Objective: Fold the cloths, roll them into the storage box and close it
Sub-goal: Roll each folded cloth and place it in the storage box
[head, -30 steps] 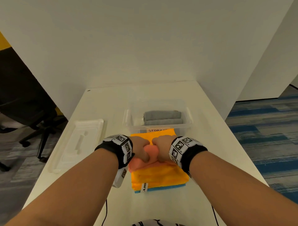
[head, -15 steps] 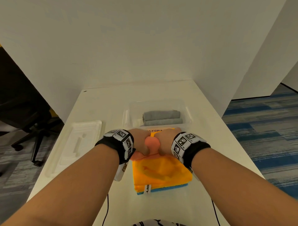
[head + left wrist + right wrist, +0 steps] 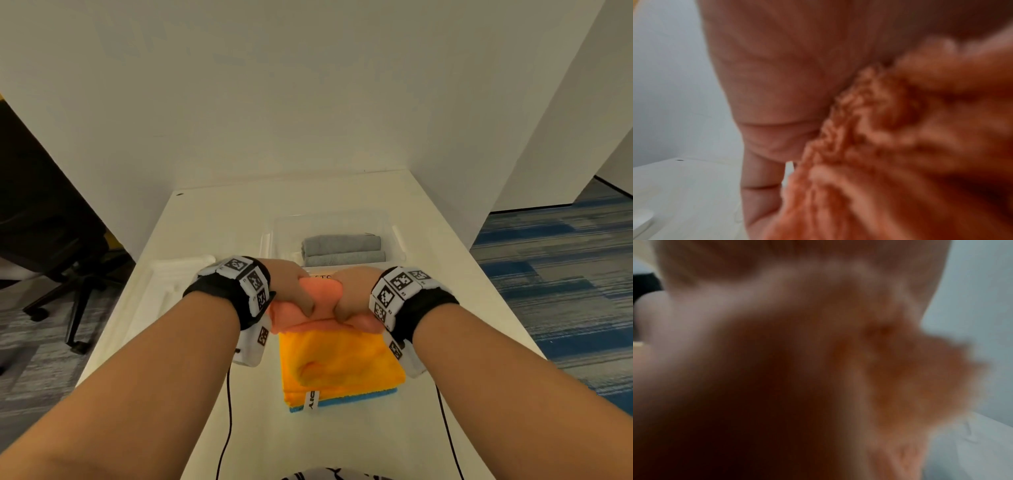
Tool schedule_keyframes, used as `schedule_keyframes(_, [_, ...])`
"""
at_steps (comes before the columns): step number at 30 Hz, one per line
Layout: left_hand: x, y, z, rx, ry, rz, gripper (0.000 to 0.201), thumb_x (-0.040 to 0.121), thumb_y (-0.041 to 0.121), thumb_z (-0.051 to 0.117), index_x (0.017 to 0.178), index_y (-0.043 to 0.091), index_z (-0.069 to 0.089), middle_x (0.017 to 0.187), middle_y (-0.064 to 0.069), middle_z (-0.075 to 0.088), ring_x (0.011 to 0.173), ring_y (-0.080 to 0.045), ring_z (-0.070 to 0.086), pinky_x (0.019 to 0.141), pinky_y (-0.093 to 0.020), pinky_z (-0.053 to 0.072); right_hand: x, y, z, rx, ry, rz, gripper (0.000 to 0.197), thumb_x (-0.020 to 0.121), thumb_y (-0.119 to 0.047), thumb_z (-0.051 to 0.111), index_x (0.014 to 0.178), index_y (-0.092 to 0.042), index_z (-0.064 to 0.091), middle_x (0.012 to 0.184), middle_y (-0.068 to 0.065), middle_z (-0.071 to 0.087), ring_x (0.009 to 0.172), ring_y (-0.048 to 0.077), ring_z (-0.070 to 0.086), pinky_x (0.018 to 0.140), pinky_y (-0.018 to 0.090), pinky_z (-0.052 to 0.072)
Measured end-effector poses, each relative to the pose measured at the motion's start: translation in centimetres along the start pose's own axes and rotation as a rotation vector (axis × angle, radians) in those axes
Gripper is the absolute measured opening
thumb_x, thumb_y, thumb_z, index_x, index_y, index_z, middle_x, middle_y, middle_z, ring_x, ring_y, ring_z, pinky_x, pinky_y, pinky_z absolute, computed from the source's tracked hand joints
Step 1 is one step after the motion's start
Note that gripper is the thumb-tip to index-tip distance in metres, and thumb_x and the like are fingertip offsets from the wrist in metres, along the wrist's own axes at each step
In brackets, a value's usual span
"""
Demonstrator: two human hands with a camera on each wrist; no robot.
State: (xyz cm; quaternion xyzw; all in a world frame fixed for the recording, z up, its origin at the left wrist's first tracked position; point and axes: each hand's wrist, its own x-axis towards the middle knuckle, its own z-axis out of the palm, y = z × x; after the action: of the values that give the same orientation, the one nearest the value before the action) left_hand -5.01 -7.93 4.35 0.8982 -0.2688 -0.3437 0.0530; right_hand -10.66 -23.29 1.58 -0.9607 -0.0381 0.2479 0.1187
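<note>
Pink cloth [image 3: 320, 301] rolled and gripped at both ends: left hand [image 3: 291, 286] curled round the left end, right hand [image 3: 352, 294] curled round the right. Held over the far edge of an orange cloth [image 3: 339, 363] stacked on a blue cloth [image 3: 363, 397] on the white tabletop [image 3: 239, 219]. Just beyond, clear storage box [image 3: 394, 236] open, two grey rolls [image 3: 342, 249] inside. Lid [image 3: 171, 284] lying left of the box.

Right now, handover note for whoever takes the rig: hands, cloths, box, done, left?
Left hand and right hand both grip the pink cloth, mid-roll, atop the orange cloth; a blue cloth lies underneath.
Storage box open, just beyond the hands; lid on the table to its left.
Done: two grey rolls in the box.
Left: finish pink, then orange, blue, close lid.
</note>
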Motion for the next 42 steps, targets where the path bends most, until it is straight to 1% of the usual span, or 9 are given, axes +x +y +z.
schedule_keyframes(8, [-0.4, -0.5, -0.9, -0.199, 0.129, 0.025, 0.029, 0.080, 0.037, 0.069, 0.107, 0.029, 0.060, 0.106, -0.002, 0.065, 0.096, -0.022, 0.061, 0.079, -0.030, 0.050, -1.0, 0.5, -2.5, 0.057, 0.124, 0.026, 0.031, 0.078, -0.034, 0.069, 0.102, -0.020, 0.056, 0.096, 0.001, 0.061, 0.086, 0.022, 0.058, 0.071, 0.029, 0.043])
schedule_keyframes(12, [0.2, -0.6, 0.0, -0.175, 0.232, 0.052, 0.027, 0.082, 0.032, 0.068, 0.106, 0.026, 0.056, 0.102, -0.001, 0.060, 0.091, -0.019, 0.055, 0.064, -0.023, 0.042, -0.2, 0.2, -1.3, -0.053, 0.279, 0.093, 0.018, 0.083, -0.034, 0.057, 0.100, -0.028, 0.053, 0.098, -0.002, 0.062, 0.090, 0.022, 0.059, 0.085, 0.038, 0.043])
schedule_keyframes(15, [1.1, -0.8, 1.1, -0.087, 0.216, 0.032, 0.029, 0.082, 0.034, 0.068, 0.106, 0.024, 0.055, 0.099, 0.001, 0.056, 0.087, -0.017, 0.052, 0.060, -0.021, 0.038, 0.3, 0.0, -0.1, -0.116, 0.319, 0.100, 0.016, 0.089, -0.034, 0.049, 0.102, -0.028, 0.055, 0.100, -0.004, 0.064, 0.091, 0.020, 0.059, 0.084, 0.037, 0.039])
schedule_keyframes(23, [2.7, -1.3, 3.7, 0.170, 0.041, -0.017, 0.060, 0.080, 0.036, 0.071, 0.131, 0.020, 0.043, 0.125, -0.006, 0.055, 0.113, -0.024, 0.054, 0.092, -0.033, 0.046, 0.8, -0.1, 1.8, -0.183, 0.180, 0.110, 0.019, 0.090, -0.038, 0.048, 0.107, -0.032, 0.051, 0.100, -0.006, 0.061, 0.096, 0.020, 0.058, 0.095, 0.046, 0.030])
schedule_keyframes(28, [2.8, -1.4, 2.9, 0.260, 0.064, 0.029, 0.048, 0.078, 0.029, 0.072, 0.119, 0.025, 0.048, 0.105, 0.000, 0.057, 0.092, -0.018, 0.052, 0.078, -0.029, 0.043, 1.8, -0.4, 1.5, -0.218, 0.024, 0.085, 0.039, 0.074, -0.052, 0.069, 0.104, -0.035, 0.051, 0.098, -0.007, 0.065, 0.081, 0.016, 0.060, 0.077, 0.036, 0.044])
schedule_keyframes(30, [2.8, -1.3, 2.4, 0.300, 0.054, 0.048, 0.039, 0.077, 0.024, 0.070, 0.110, 0.028, 0.049, 0.092, 0.005, 0.051, 0.086, -0.016, 0.049, 0.076, -0.028, 0.042, 1.7, -1.0, 0.7, -0.081, -0.038, 0.050, 0.054, 0.072, -0.059, 0.070, 0.115, -0.033, 0.051, 0.107, -0.003, 0.064, 0.088, 0.018, 0.060, 0.078, 0.035, 0.048])
schedule_keyframes(33, [2.6, -1.3, 1.3, 0.329, 0.055, 0.083, 0.036, 0.076, 0.020, 0.069, 0.107, 0.026, 0.051, 0.088, 0.006, 0.054, 0.086, -0.016, 0.051, 0.076, -0.028, 0.045, 1.5, -1.7, -0.1, 0.033, -0.076, -0.002, 0.062, 0.084, -0.054, 0.062, 0.134, -0.021, 0.047, 0.125, 0.006, 0.058, 0.110, 0.025, 0.055, 0.086, 0.030, 0.040])
schedule_keyframes(39, [3.1, -2.2, -0.2, 0.299, 0.132, 0.070, 0.056, 0.074, 0.025, 0.074, 0.122, 0.026, 0.045, 0.106, 0.002, 0.057, 0.089, -0.014, 0.051, 0.074, -0.024, 0.045, 2.1, -2.5, -0.9, 0.042, -0.104, 0.022, 0.055, 0.090, -0.044, 0.059, 0.133, -0.011, 0.049, 0.126, 0.011, 0.058, 0.115, 0.028, 0.054, 0.096, 0.036, 0.042])
schedule_keyframes(42, [3.6, -3.1, -1.5, 0.191, 0.208, 0.038, 0.067, 0.071, 0.026, 0.079, 0.126, 0.028, 0.040, 0.103, 0.002, 0.056, 0.088, -0.015, 0.053, 0.070, -0.025, 0.046, 2.3, -2.0, -1.7, 0.096, -0.051, 0.023, 0.037, 0.087, -0.046, 0.062, 0.110, -0.017, 0.058, 0.106, 0.005, 0.063, 0.100, 0.025, 0.058, 0.082, 0.032, 0.047])
